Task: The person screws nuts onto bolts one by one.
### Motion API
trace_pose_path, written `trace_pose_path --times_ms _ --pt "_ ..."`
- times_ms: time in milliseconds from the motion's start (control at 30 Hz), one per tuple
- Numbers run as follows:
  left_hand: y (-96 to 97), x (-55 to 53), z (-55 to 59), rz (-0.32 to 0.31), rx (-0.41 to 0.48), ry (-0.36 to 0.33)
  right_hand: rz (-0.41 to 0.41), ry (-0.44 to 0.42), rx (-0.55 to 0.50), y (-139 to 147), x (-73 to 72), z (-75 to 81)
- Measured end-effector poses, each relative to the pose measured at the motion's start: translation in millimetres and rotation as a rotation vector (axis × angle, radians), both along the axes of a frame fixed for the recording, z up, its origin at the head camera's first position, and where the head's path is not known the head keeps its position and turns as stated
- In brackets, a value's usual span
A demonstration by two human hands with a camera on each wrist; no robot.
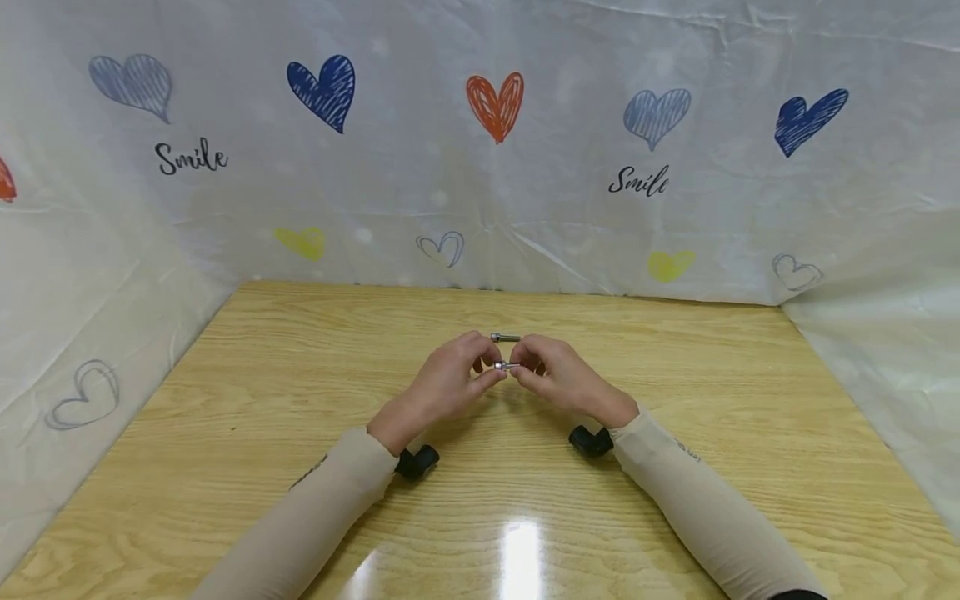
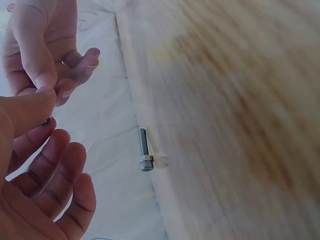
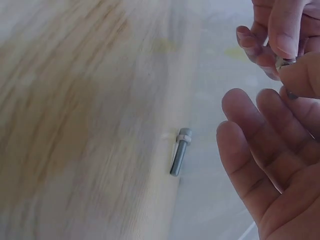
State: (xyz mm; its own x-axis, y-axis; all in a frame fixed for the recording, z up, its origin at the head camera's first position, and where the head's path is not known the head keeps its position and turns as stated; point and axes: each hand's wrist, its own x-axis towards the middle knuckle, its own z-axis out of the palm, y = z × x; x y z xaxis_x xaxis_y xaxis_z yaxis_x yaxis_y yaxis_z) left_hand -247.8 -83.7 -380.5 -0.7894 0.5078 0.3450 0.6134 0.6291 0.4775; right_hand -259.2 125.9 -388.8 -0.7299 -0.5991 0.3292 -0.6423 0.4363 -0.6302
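Observation:
Between the two hands is a small metal bolt (image 1: pixel 502 366), its thicker end toward the left. My left hand (image 1: pixel 454 372) pinches that end between thumb and fingers. At the thin end, my right hand (image 1: pixel 559 372) grips the bolt with thumb and index finger. Fingertips hide most of it in both wrist views; a shiny bit of metal (image 3: pixel 285 62) shows in the right one. Just beyond the hands, a second bolt (image 1: pixel 506 337) lies on the wooden table (image 1: pixel 300 358). A nut (image 3: pixel 184 138) sits on it close to its head.
A white cloth wall (image 1: pixel 405 167) printed with hearts and "Smile" stands behind the table and along both sides. Black wrist devices (image 1: pixel 417 462) hang below the beige sleeves (image 1: pixel 315 508). Light glares off the table's front part.

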Motion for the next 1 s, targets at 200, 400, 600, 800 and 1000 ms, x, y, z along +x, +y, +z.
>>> trace_pose_path --times_ms 200,400,600,800,1000 --pt "2.9 -9.9 2.0 0.007 -0.038 -0.005 -0.023 -0.032 0.026 3 -6.5 1.0" --pt "7.3 -23.6 3.8 0.016 -0.103 -0.048 -0.04 -0.073 0.069 4 -17.8 -0.1" --pt "8.5 -37.5 0.8 0.027 -0.144 -0.082 -0.042 -0.103 0.107 4 -31.7 -2.8" --pt "8.8 -50.7 -1.9 0.029 -0.162 -0.116 -0.045 -0.127 0.134 4 -46.5 -4.9" --pt "9.2 -61.6 -4.4 0.03 -0.206 -0.153 -0.033 -0.157 0.18 2 -57.6 -6.7"
